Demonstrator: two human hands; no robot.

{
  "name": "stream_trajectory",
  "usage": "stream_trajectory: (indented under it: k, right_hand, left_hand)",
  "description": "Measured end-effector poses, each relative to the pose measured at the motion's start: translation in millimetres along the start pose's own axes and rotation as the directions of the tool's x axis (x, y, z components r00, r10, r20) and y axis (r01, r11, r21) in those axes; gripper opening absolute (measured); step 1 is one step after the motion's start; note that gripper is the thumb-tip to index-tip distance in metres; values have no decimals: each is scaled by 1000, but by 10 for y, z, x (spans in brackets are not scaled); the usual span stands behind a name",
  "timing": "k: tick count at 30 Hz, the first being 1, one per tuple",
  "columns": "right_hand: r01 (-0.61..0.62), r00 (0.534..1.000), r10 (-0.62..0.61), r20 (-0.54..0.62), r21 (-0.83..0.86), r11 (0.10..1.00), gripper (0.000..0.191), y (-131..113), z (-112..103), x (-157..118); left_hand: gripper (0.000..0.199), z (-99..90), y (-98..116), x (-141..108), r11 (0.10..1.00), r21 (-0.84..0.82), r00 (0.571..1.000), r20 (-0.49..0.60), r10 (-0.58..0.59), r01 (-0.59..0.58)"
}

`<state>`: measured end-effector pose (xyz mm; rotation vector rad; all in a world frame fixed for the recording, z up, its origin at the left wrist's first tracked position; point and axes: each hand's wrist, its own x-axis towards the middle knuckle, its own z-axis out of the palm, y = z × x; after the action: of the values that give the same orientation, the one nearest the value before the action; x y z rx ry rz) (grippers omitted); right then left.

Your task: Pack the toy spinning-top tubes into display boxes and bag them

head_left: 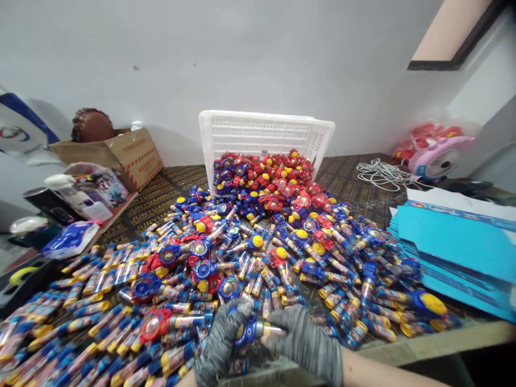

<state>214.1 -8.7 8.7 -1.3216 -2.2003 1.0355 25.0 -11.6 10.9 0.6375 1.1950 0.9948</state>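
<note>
Low in the middle, my left hand (pixel 224 337), in a grey fingerless-looking glove, is closed around a blue round toy piece (pixel 246 332). My right hand (pixel 303 339), gloved alike, pinches the pale tube (pixel 272 330) that sticks out of the blue piece's right side. The fingers hide part of both. Around my hands lie many small tubes with blue and yellow ends (pixel 121 269). Among them are red toys (pixel 156 324) and blue toys (pixel 147 286) with tubes attached, some showing yellow discs (pixel 434 304).
Behind the pile, a white plastic crate (pixel 266 124) lies tipped, spilling red and blue toy bodies (pixel 274 180). Flat blue cardboard boxes (pixel 455 236) are stacked right, below a white cable (pixel 382 173) and pink fan (pixel 437 158). A brown carton (pixel 135 158) and bottles stand left.
</note>
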Motion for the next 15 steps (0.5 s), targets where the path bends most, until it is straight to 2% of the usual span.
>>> stream_trajectory:
  k: [2,3,4,6,8,9,11,13,15]
  right_hand:
    - [-171,974,131,186,218,961,54,3,30,-4]
    - [-207,963,149,224,264,942,59,18,52,-6]
    - [-207,969,158,189,278,938,61,37,74,-6]
    - [-126,991,130,-1,251,960,55,76,101,1]
    - [-30,980,67,-190,191,981,47,110,93,16]
    - [9,975,28,-220,165,986,45,125,77,23]
    - [49,981,-17,-195,160,986,41,151,38,33]
    - [71,981,-39,-190,162,984,36,166,6,37]
    - [51,970,-12,-244,156,986,36,181,-16,43]
  left_hand:
    - [27,4,-4,0,990,120,997,-18,79,-76]
    - [28,14,3,13,981,169,995,-10,103,-100]
    - [28,27,16,33,974,196,994,0,113,-110]
    - [28,46,57,83,972,202,992,-14,122,-116]
    - [27,52,111,129,972,191,988,-41,149,-138]
    - [26,51,138,147,968,199,986,-28,163,-155]
    - [27,53,177,172,956,232,984,35,174,-177]
    - [29,68,190,196,959,228,985,61,158,-168]
    - [31,95,185,242,968,198,987,59,148,-157]
